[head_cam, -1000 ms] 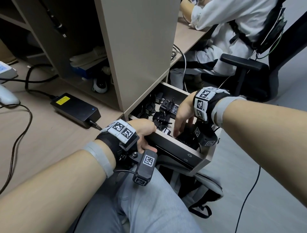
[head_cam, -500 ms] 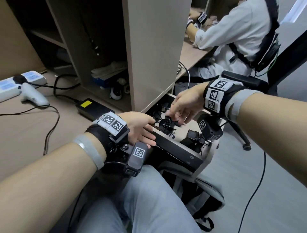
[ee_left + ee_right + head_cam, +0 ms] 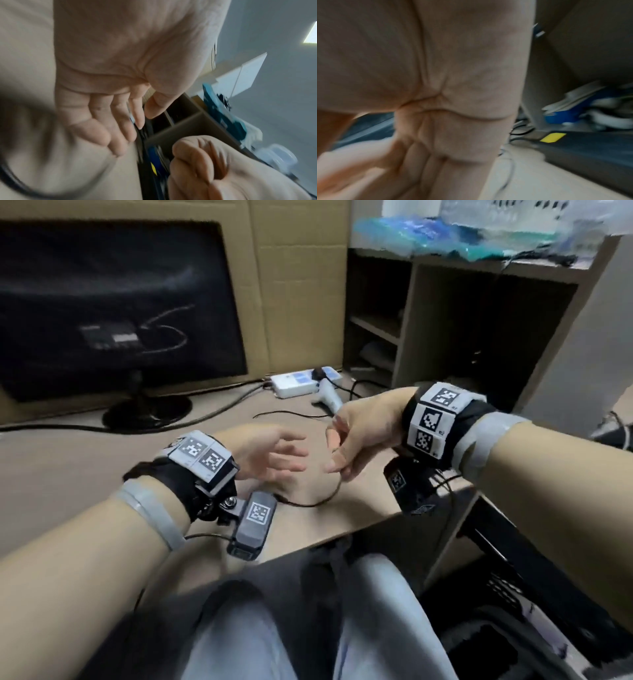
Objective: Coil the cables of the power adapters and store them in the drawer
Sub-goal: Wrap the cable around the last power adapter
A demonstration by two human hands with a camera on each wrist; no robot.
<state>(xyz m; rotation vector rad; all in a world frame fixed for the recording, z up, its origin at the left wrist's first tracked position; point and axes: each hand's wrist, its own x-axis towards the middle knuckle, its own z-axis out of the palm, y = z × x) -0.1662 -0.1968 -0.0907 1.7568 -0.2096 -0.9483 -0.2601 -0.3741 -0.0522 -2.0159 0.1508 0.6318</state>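
Note:
A thin black cable lies in a loose curve on the beige desk near its front edge. My right hand hovers over the desk with its fingers curled and pinches this cable, which hangs down from the fingertips. Just to its left my left hand is held flat, fingers straight, holding nothing; the left wrist view shows its bare palm. The drawer shows only as a dark, blurred shape below the desk's right end. A black adapter with a yellow label lies on the desk in the right wrist view.
A dark monitor stands at the back left before cardboard sheets. A white power strip and a white handheld device lie behind my hands. An open shelf unit rises at the right. My legs are under the desk edge.
Both hands have left the drawer and come up over the desk. My head has turned left to the monitor. My right hand now pinches a thin cable; the left hand has opened.

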